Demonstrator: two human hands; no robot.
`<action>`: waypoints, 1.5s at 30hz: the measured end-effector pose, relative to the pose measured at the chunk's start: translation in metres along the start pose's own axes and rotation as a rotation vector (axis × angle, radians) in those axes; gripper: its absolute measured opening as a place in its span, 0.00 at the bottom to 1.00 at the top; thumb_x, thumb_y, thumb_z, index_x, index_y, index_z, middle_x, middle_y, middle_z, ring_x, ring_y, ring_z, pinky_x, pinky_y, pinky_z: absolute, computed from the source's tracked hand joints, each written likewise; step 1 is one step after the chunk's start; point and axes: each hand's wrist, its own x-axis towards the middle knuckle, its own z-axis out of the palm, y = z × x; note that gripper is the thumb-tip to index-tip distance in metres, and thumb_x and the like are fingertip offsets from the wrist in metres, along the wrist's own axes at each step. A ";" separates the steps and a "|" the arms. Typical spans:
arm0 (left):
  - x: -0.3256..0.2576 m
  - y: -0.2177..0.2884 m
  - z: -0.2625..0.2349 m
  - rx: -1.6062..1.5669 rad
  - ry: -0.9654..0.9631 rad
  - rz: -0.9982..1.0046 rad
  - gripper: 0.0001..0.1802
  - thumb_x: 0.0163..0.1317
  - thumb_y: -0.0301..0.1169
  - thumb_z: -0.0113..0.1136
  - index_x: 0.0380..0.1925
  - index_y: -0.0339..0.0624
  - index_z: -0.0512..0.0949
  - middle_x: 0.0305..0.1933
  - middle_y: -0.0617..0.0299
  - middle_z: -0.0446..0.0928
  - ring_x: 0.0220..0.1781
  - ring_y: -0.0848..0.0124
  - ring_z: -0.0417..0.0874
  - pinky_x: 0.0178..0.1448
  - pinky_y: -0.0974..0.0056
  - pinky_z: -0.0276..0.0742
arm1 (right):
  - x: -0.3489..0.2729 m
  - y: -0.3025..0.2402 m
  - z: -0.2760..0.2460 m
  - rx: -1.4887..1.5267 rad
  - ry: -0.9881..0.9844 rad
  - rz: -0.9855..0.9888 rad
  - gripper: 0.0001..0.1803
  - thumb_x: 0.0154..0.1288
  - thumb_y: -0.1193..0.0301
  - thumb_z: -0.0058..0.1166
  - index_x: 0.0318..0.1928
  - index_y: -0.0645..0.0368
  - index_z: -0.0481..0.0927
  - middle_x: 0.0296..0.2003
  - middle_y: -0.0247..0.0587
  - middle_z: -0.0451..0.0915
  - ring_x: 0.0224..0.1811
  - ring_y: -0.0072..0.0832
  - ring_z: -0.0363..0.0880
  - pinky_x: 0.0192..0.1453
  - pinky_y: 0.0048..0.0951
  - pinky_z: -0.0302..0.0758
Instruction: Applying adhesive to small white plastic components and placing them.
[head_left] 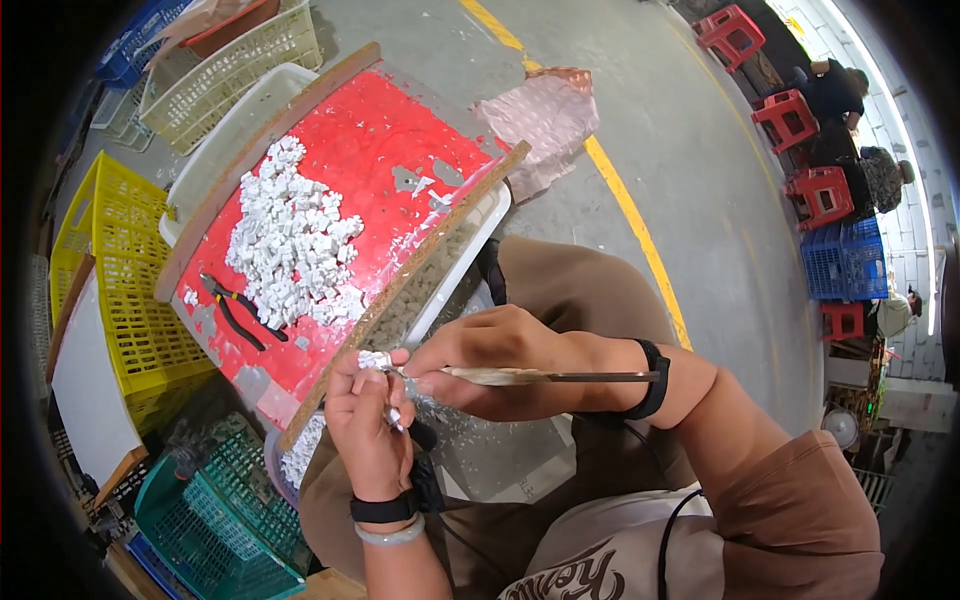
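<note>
My left hand (370,425) is closed around a few small white plastic pieces (374,360). One piece sits at the fingertips, and another white bit shows lower by the palm. My right hand (495,350) grips a thin knife-like tool (590,377) with a pale wrapped middle and a dark metal shaft lying back along the wrist. Its working tip meets the left fingertips at the piece; the exact contact is too small to make out. Beyond the hands, a heap of similar white pieces (290,240) covers part of a worn red board (420,140). Cutting pliers (240,312) with black-and-yellow handles rest beside the heap.
Wooden strips (440,240) edge the board, which lies over a white tub (480,235). Left stand a yellow crate (140,300), a green basket (215,510) and a cream crate (235,80). A pink sheet (540,120) lies on the floor. Red stools (785,120) and seated people are far right.
</note>
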 end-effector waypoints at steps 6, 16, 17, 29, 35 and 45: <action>0.000 0.003 0.002 -0.018 -0.003 -0.037 0.10 0.66 0.24 0.48 0.47 0.40 0.68 0.41 0.50 0.77 0.26 0.79 0.68 0.22 0.77 0.66 | -0.001 0.002 -0.001 -0.064 0.002 0.059 0.04 0.62 0.74 0.53 0.37 0.60 0.75 0.29 0.44 0.80 0.32 0.40 0.82 0.36 0.32 0.78; 0.002 0.007 -0.011 -0.514 -0.060 -0.356 0.11 0.68 0.32 0.44 0.46 0.41 0.68 0.30 0.59 0.73 0.21 0.76 0.66 0.18 0.74 0.63 | 0.004 -0.003 -0.004 -0.063 0.080 0.250 0.07 0.61 0.71 0.56 0.39 0.58 0.80 0.30 0.41 0.81 0.32 0.30 0.81 0.37 0.27 0.75; 0.000 0.008 -0.011 -0.507 -0.065 -0.356 0.11 0.68 0.32 0.44 0.46 0.41 0.68 0.30 0.59 0.73 0.21 0.76 0.66 0.18 0.74 0.63 | 0.003 -0.006 -0.005 -0.018 0.056 0.283 0.07 0.61 0.71 0.56 0.39 0.58 0.80 0.31 0.41 0.81 0.33 0.30 0.81 0.37 0.27 0.75; -0.007 0.013 -0.002 -0.745 -0.434 -0.422 0.08 0.68 0.35 0.43 0.41 0.44 0.65 0.28 0.59 0.71 0.22 0.71 0.66 0.21 0.71 0.63 | 0.009 0.000 -0.017 -0.015 -0.025 0.150 0.10 0.60 0.74 0.53 0.41 0.65 0.79 0.38 0.50 0.79 0.38 0.41 0.80 0.41 0.32 0.75; -0.043 0.070 -0.038 -0.648 -0.385 0.066 0.14 0.69 0.37 0.45 0.50 0.43 0.70 0.27 0.67 0.65 0.23 0.78 0.63 0.22 0.72 0.58 | 0.017 0.005 -0.010 0.549 0.119 0.564 0.11 0.64 0.71 0.52 0.41 0.65 0.79 0.32 0.35 0.79 0.35 0.19 0.75 0.40 0.22 0.73; -0.124 0.092 -0.083 -0.954 -0.266 0.118 0.06 0.66 0.33 0.41 0.37 0.47 0.68 0.23 0.68 0.70 0.18 0.79 0.66 0.20 0.71 0.58 | 0.015 0.004 0.018 0.562 0.093 0.656 0.11 0.68 0.71 0.45 0.45 0.64 0.76 0.30 0.35 0.79 0.30 0.18 0.77 0.34 0.18 0.74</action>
